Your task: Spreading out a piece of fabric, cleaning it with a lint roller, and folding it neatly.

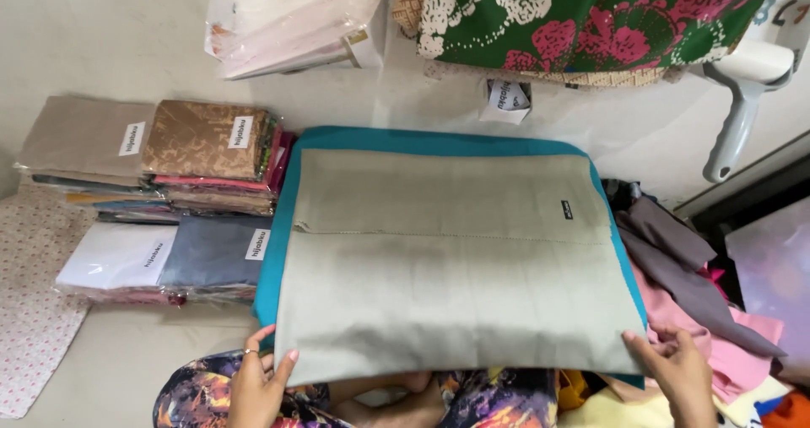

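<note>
Left hand [257, 386] and right hand [679, 377] gripping folded grey cloth [456, 268], packaged fabric stacks [169, 200] left, perhaps loose clothes [700, 301] right

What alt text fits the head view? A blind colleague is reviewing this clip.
A person's left hand and right hand grip the near corners of a folded grey-green cloth lying on a teal board. Stacks of packaged fabrics sit to the left, loose cloths to the right.
</note>
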